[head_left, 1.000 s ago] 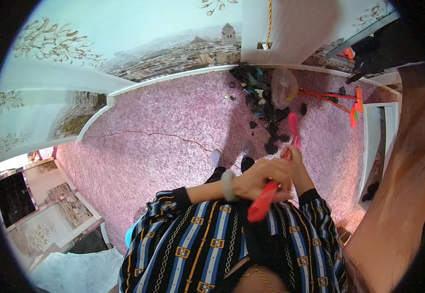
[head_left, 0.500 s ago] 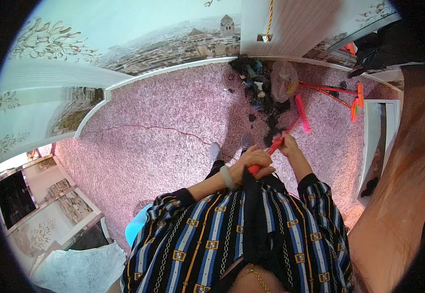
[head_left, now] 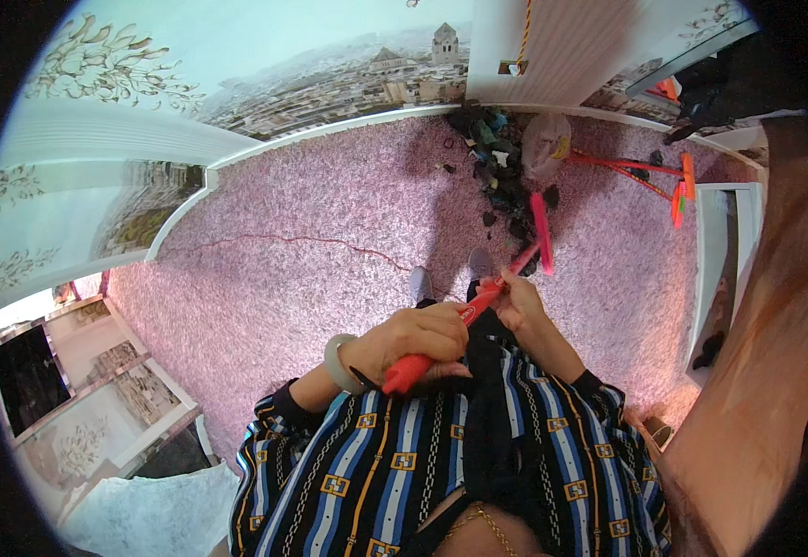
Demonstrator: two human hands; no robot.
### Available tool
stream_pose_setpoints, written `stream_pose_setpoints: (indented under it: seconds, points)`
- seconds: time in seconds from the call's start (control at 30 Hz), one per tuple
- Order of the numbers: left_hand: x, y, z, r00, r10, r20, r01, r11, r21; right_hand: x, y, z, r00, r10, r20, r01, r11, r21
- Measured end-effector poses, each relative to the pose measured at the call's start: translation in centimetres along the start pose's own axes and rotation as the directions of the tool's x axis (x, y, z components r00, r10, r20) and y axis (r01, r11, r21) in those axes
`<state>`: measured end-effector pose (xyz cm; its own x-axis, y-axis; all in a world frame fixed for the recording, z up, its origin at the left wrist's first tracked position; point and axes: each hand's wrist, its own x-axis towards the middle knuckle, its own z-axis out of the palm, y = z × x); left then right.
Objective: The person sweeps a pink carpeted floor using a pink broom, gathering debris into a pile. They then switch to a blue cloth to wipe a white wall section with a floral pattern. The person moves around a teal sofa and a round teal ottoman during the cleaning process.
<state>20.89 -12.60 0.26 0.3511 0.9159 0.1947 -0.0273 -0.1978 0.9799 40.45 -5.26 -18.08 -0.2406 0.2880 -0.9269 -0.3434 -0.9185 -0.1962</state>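
A red-handled broom slants across my front, its bright pink head down at the right edge of a dark heap of litter. My left hand is closed round the handle near its butt end, which sticks out close to my waist. Farther down the same handle, my right hand grips it with its fingers curled. Loose dark scraps trail from the heap toward my feet. Beside the heap stands a see-through plastic bag.
Two more long-handled tools with orange and red heads lie at the far right. A white-framed cabinet stands at the right, a brown hanging sheet nearer. A thin dark line crosses the pink carpet. Patterned drawers stand left.
My left hand has drawn the handle's butt end left and toward my body. The pink broom head has swung left, closer to the litter. My right hand has moved slightly left and nearer.
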Motion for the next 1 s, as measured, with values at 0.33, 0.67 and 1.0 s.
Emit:
stream_pose_setpoints:
  seconds: [0.33, 0.67, 1.0]
  points:
    - [-2.3, -6.4, 2.6, 0.848, -0.32, -0.423, 0.18, 0.924, -0.338, 7.7, 3.6, -3.0, 0.986, 0.163, -0.045, -0.156, 0.979, 0.128]
    - [1.4, -0.8, -1.8, 0.964, 0.26, -0.05, -0.255, 0.963, 0.092, 6.0, 0.0, 4.5, 0.849, 0.111, 0.516, -0.37, 0.822, 0.433]
    - [3.0, 3.3, -2.8, 0.984, 0.173, -0.028, -0.175, 0.981, -0.087, -0.4, -4.0, 4.4, 0.991, 0.064, 0.12, -0.073, 0.995, 0.066]
